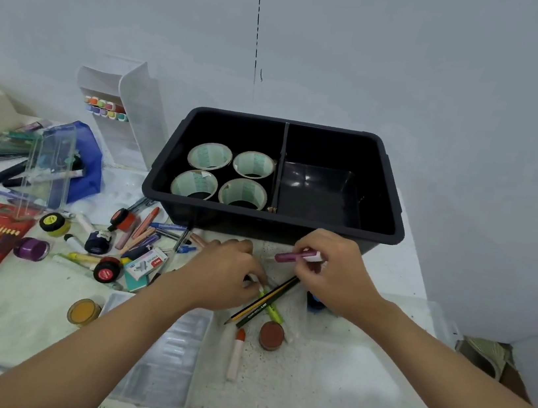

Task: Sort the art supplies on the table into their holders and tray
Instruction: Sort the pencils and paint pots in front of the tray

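Right now my right hand (327, 274) is pinching a purple marker with a white cap (296, 255) just in front of the black plastic divided bin (272, 218). My left hand (226, 277) is gripping a lime-green highlighter (275, 312) that is lying on the table (341, 369) under two pencils (264, 301). Four cardboard tape rings (198, 156) are sitting in the bin's left compartment. A white rack (137, 99) behind is holding coloured markers (106, 108).

A white speckled table (341, 369) stands against a plain, pale grey-blue wall (449, 91). Above the table, a thin dark dashed line (257, 29) runs down the wall. Right of the table a patch of striped floor (485, 352) shows, beside a pale panel (537, 349). The light is soft and even.
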`<state>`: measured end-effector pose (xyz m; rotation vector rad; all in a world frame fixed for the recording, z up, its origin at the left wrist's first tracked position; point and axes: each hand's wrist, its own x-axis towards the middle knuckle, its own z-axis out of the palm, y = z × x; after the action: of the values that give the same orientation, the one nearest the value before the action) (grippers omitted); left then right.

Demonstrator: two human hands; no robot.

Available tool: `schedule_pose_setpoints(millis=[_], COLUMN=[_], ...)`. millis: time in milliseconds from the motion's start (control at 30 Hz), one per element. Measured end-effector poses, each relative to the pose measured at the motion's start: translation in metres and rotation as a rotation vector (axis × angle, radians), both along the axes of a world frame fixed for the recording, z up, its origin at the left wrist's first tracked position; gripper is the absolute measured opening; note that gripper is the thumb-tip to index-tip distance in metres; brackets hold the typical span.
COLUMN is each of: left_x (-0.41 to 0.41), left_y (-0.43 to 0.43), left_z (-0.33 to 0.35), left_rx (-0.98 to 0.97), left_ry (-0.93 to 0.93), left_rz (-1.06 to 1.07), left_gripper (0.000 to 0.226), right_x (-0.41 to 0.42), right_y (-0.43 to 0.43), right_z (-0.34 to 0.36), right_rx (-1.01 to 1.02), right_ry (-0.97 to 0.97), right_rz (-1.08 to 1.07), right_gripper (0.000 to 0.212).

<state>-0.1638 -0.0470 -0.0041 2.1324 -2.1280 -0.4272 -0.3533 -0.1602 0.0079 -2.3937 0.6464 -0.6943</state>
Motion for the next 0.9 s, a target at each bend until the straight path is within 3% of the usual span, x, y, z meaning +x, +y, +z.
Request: schedule_pose_setpoints(millis=[233, 533, 900], left_x=[-0.006, 0.001, 0.041], left_y=[-0.019, -0.029, 0.005], left_z=[0.014, 0.016, 0.046], left_rx=[0.155, 0.099, -0.004], left_ry=[-0.143, -0.213, 0.006], left_rz=[-0.114, -0.201, -0.008], left_gripper=[0.038, 0.025, 0.021], right_x=[-0.025, -0.025, -0.013], right_y=[0.014, 0.017, 0.015], right_z=[0.008, -0.003, -0.003], right_rx=[0.179, 0.181, 0.127], right_ry=[-0.111, -0.004, -0.019], right_rz=[-0.057, -0.019, 0.008], right_gripper=[0.017, 0.015, 0.015])
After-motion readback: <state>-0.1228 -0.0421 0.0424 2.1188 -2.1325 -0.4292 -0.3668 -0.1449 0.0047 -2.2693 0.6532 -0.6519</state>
